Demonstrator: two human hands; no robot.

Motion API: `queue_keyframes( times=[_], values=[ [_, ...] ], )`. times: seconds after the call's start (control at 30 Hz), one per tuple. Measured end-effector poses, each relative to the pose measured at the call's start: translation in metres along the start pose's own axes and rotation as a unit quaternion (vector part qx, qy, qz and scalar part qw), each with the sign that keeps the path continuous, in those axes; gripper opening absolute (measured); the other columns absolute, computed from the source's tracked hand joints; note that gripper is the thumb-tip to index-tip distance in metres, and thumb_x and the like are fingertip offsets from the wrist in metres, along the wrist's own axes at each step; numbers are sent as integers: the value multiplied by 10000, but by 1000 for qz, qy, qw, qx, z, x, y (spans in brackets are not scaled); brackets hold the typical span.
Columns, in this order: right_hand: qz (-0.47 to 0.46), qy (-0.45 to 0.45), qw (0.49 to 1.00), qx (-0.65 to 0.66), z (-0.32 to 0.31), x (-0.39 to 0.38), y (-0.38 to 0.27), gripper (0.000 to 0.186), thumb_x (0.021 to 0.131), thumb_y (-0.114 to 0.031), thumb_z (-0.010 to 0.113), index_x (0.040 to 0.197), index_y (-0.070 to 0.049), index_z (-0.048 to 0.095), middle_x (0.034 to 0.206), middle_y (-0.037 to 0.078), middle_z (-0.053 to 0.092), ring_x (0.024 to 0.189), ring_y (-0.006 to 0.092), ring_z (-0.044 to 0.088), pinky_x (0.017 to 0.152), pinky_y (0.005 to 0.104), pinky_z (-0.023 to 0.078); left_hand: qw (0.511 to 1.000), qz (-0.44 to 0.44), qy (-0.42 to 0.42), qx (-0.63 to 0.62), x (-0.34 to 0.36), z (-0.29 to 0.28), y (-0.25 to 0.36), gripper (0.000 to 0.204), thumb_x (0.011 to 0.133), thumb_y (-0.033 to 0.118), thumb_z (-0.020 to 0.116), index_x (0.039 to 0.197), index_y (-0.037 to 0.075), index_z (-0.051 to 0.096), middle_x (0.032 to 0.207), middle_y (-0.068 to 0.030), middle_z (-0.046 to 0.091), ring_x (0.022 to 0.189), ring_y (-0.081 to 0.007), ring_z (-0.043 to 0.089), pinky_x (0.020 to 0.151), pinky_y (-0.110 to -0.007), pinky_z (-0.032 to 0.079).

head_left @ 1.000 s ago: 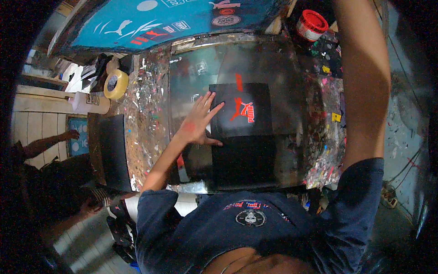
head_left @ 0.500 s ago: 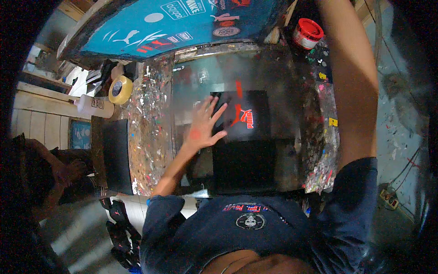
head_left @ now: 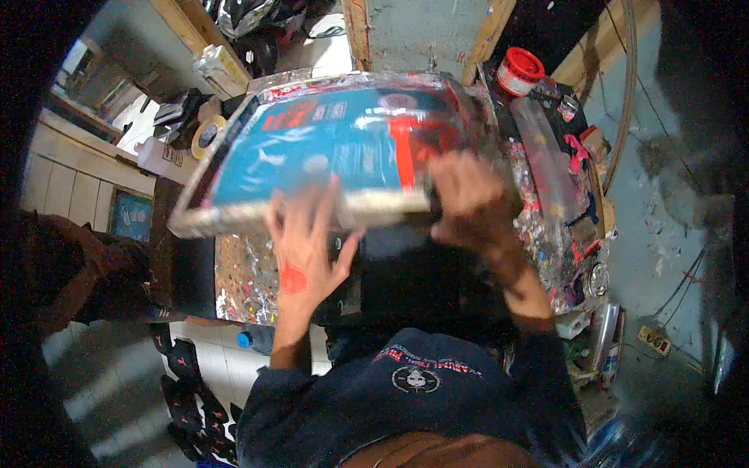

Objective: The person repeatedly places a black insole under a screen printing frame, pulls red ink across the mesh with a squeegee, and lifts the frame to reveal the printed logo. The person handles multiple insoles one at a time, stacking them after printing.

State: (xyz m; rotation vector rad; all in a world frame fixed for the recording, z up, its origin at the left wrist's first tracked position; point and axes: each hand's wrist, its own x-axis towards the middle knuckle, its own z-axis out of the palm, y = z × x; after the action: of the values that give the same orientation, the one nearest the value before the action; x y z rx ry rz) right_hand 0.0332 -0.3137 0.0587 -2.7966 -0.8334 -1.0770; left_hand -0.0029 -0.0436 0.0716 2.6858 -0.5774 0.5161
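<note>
A wooden-framed printing screen with teal mesh, pale designs and a streak of red ink lies tilted over the worktable, blurred by motion. My left hand is at its near edge, fingers stretched over the wood and thumb apart; a red mark shows on its back. At the near right corner, my right hand is curled round the screen's edge, its fingers smeared. Black material shows on the table below the near edge; the screen hides the red print on it.
A red-lidded tub stands at the back right. On the left are a tape roll and a white bottle. Paint spots cover the table. Another person's arm shows at far left; black printed pieces lie below.
The screen has swung down from its raised position over the black material and its red print. My right hand came down with it; my left hand moved off the material to the screen's near edge.
</note>
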Motion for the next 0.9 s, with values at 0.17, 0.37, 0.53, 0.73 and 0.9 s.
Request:
queue_keyframes(
  times=[0.17, 0.37, 0.53, 0.73, 0.9],
  values=[
    [82, -151, 977, 130, 30, -63, -59, 635, 851, -549, 747, 1154, -17, 580, 1023, 142, 596, 985, 331, 596, 838, 439, 491, 994, 64, -69, -57, -78, 93, -46, 703, 842, 361, 786, 1462, 132, 548, 1179, -95, 625, 1092, -273, 585, 1001, -501, 378],
    [55, -260, 942, 204, 54, -62, -37, 394, 886, -270, 755, 1135, -25, 571, 1063, 153, 614, 998, 338, 613, 848, 443, 511, 994, 67, -35, -83, -103, 133, -63, 610, 844, 368, 773, 1385, 138, 612, 1143, -65, 657, 1045, -251, 611, 975, -488, 380],
    [62, -248, 950, 178, 115, -44, -13, 442, 839, -230, 793, 1173, -34, 580, 1072, 163, 619, 1032, 362, 621, 862, 470, 522, 993, 76, -8, -93, -96, 126, -60, 578, 848, 371, 765, 1361, 141, 629, 1142, -56, 663, 1037, -233, 618, 972, -474, 376],
    [125, -279, 927, 217, 151, 27, 44, 424, 898, -257, 760, 1185, -19, 559, 1050, 205, 633, 1016, 419, 624, 861, 493, 511, 993, 66, -24, -99, -101, 136, -64, 575, 845, 347, 763, 1365, 144, 622, 1167, -57, 657, 1059, -229, 616, 983, -477, 365],
    [75, -331, 894, 290, 90, -25, 14, 422, 897, -256, 767, 1173, -26, 545, 1016, 223, 619, 996, 433, 621, 840, 515, 495, 992, 48, -37, -112, -107, 130, -66, 582, 842, 285, 755, 1388, 145, 607, 1179, -50, 651, 1087, -220, 612, 994, -479, 355]
  ],
)
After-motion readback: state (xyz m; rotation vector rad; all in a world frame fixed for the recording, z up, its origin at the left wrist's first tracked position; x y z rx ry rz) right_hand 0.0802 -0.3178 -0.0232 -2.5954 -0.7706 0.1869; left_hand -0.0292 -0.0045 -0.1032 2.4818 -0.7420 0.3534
